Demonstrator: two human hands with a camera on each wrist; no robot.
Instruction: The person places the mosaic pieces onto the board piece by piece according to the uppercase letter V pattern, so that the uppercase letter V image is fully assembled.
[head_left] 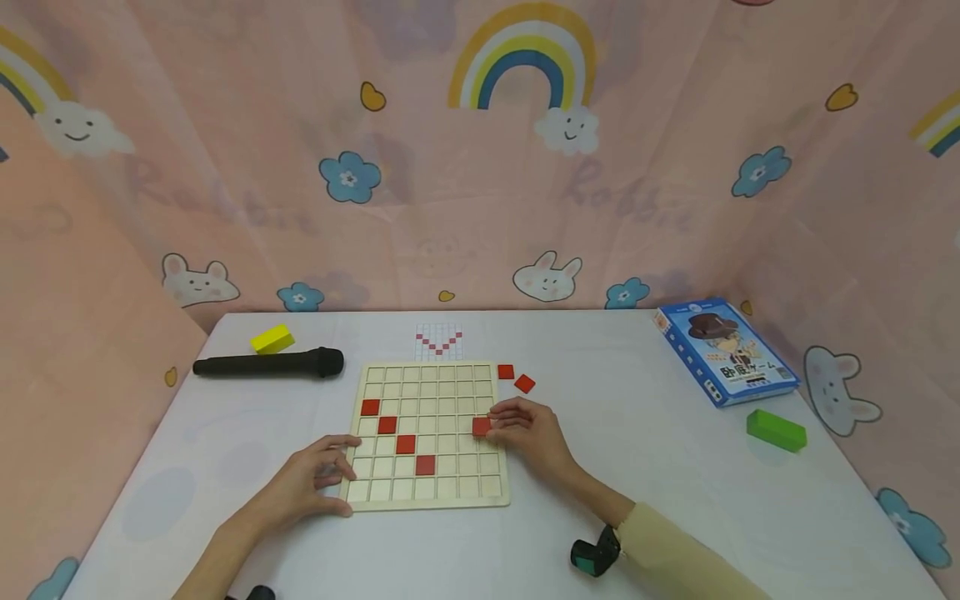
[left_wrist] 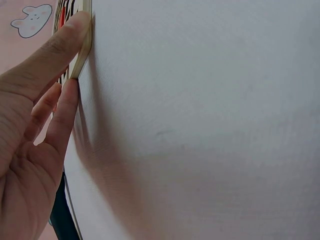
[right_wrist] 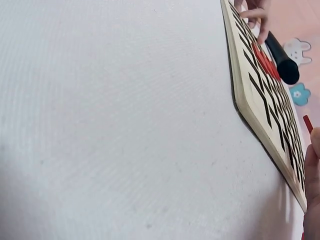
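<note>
A square cream grid board [head_left: 457, 492] lies on the table. Four red square tiles sit in its cells, stepping diagonally down to the right, among them an upper-left red tile [head_left: 370, 407] and a lowest red tile [head_left: 425, 465]. My right hand [head_left: 534, 437] pinches another red tile [head_left: 482, 427] over the board's right columns; in the right wrist view the held tile [right_wrist: 307, 123] stands tilted above the grid. Fairly straight, the fingers and thumb of my left hand [head_left: 303, 483] touch the board's left edge near its lower corner.
Two loose red tiles, one of them a tilted tile [head_left: 525, 383], lie right of the board's top corner. Behind the board is a printed grid pattern [head_left: 438, 342]. Around it are a black microphone [head_left: 262, 364], yellow block [head_left: 272, 339], blue box [head_left: 723, 350] and green block [head_left: 777, 430].
</note>
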